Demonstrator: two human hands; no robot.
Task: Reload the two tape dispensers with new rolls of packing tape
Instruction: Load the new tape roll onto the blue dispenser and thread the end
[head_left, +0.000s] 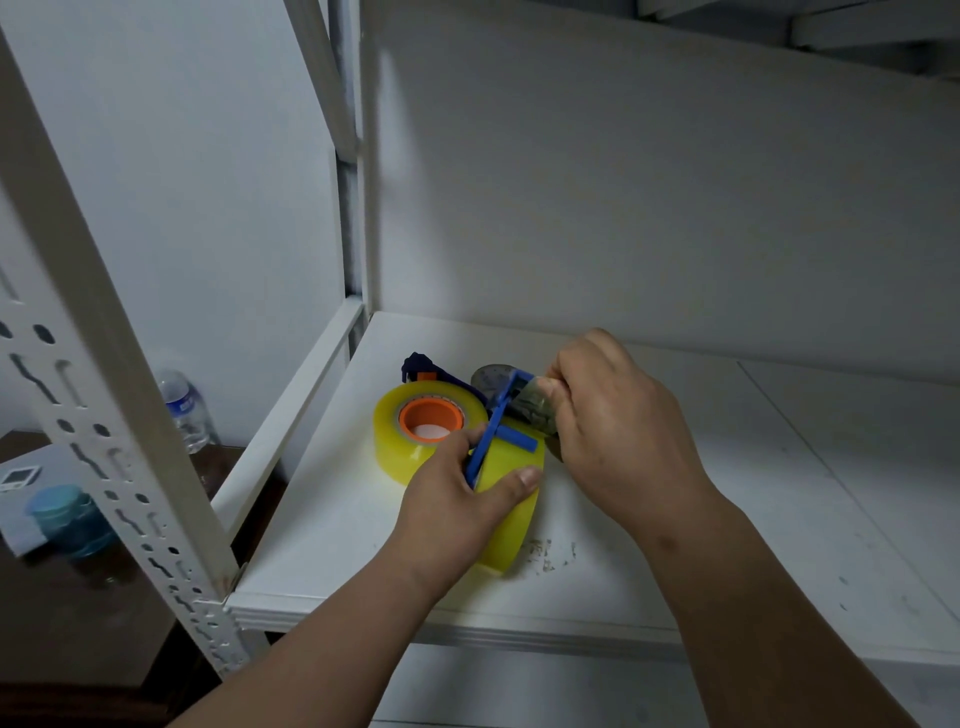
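On the white shelf (727, 519) my left hand (457, 509) grips a yellow tape roll (511, 514) held upright in a blue dispenser (496, 423). My right hand (618, 421) pinches the loose tape end (535, 402) at the dispenser's front, by its metal plate. Behind them lies a second yellow roll (402, 434) on an orange hub (431, 415), flat in a dark blue dispenser (423, 366) that is mostly hidden by the roll.
A white slotted upright (104, 415) of the rack stands at the left, and the shelf's back wall is close behind. Past the rack a water bottle (184, 410) and a blue-lidded jar (70, 519) stand on a dark table. Scuff marks (545, 553) dot the shelf.
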